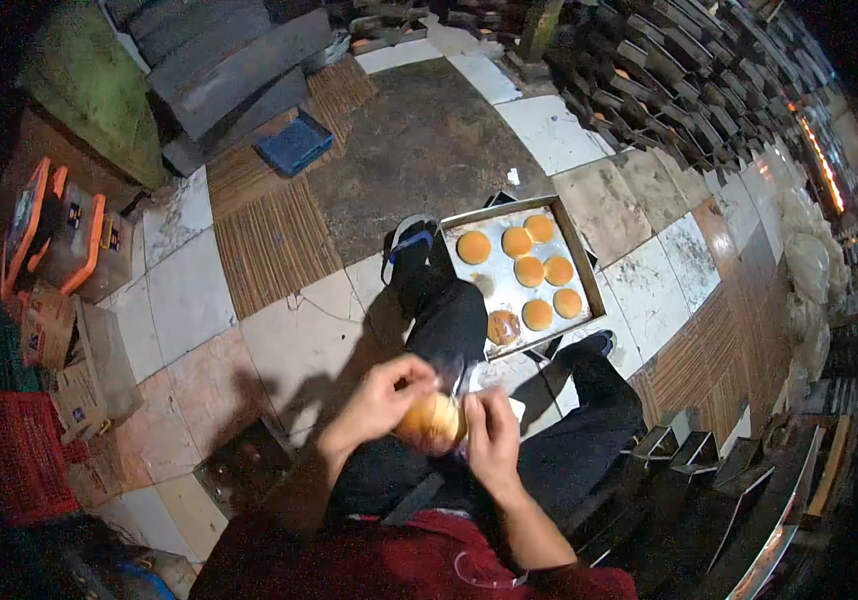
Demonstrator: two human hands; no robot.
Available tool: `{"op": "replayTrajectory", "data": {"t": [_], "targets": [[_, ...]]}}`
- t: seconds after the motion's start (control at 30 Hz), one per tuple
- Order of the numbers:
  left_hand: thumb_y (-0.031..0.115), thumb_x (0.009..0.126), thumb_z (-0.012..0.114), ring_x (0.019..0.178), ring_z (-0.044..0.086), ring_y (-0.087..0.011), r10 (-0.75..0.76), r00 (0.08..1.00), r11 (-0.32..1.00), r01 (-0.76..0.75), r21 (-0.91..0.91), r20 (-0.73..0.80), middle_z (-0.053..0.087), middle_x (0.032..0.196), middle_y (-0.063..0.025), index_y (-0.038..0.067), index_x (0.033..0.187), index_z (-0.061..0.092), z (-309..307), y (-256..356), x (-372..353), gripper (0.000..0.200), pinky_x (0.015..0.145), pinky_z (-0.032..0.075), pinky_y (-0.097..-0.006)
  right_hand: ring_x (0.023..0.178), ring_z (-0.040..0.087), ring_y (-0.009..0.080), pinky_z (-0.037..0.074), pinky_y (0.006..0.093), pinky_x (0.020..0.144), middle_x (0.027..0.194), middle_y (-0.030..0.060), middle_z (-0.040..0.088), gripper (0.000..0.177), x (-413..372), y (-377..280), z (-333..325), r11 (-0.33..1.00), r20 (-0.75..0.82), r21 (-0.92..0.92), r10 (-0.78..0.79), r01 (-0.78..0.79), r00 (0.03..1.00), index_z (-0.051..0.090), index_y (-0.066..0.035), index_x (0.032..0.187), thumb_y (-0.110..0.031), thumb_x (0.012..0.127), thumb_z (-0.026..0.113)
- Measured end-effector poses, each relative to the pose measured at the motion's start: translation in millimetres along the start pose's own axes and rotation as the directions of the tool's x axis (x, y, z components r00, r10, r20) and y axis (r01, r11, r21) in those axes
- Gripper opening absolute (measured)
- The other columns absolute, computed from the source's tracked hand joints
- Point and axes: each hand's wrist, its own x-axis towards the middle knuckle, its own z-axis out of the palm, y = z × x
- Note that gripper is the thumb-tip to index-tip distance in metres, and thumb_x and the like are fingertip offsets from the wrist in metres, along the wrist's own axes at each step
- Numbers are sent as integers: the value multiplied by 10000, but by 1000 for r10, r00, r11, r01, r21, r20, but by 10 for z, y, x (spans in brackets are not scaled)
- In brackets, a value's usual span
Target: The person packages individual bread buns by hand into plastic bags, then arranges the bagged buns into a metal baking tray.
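A round golden bun [431,424] is held over my lap between both hands, with what looks like a clear plastic bag [471,376] around it, blurred at its top. My left hand [381,402] curls its fingers and thumb at the bag's upper left. On the right side, my right hand [492,436] pinches the bag beside the bun. Beyond my knees a metal tray [596,290] on the floor carries several golden buns [529,271]. One bun at its near left corner [502,327] looks shiny and darker.
A blue plastic tray [294,143] lies on the floor ahead left. Orange-edged containers [79,235], cardboard boxes [74,395] and a red crate [24,455] stand at left. Stacked metal pans [669,90] fill the far right, and more metal pieces [739,490] lie near right.
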Motion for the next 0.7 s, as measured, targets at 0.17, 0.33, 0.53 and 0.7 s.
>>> {"op": "replayTrajectory", "data": {"t": [0.17, 0.33, 0.53, 0.7], "targets": [[65, 774, 627, 702, 548, -179, 362, 910, 932, -346, 110, -203, 554, 745, -94, -21, 778, 575, 158, 440, -307, 101, 669, 426, -272, 724, 525, 242, 425, 319, 666, 808, 138, 540, 40, -138, -428, -227, 994, -57, -43, -101, 98, 993, 532, 19, 850, 14, 818, 510], [73, 783, 608, 827, 505, -221, 322, 858, 937, -227, 267, -400, 520, 819, -107, -7, 756, 532, 136, 189, 256, 113, 752, 396, -297, 578, 439, 247, 362, 329, 538, 645, 115, 425, 128, 521, -123, 9, 984, -175, -125, -151, 130, 973, 510, -3, 735, -72, 835, 552], [71, 779, 607, 818, 455, -227, 297, 669, 896, 50, 440, -681, 476, 832, -110, 10, 672, 428, 284, -465, -277, 218, 726, 369, -332, 585, 376, 73, 319, 243, 505, 595, 17, 413, 327, -140, 532, 14, 885, -65, 118, 459, -450, 886, 432, -2, 633, -179, 898, 508], [87, 791, 589, 747, 463, -194, -202, 699, 970, 238, -44, -686, 499, 749, -98, 10, 699, 483, 496, -336, -861, 160, 662, 367, -311, 853, 481, 223, 376, 333, 758, 963, 119, 522, 300, -669, 184, -44, 961, -231, -265, 17, -80, 973, 534, -52, 984, -230, 776, 656]]}}
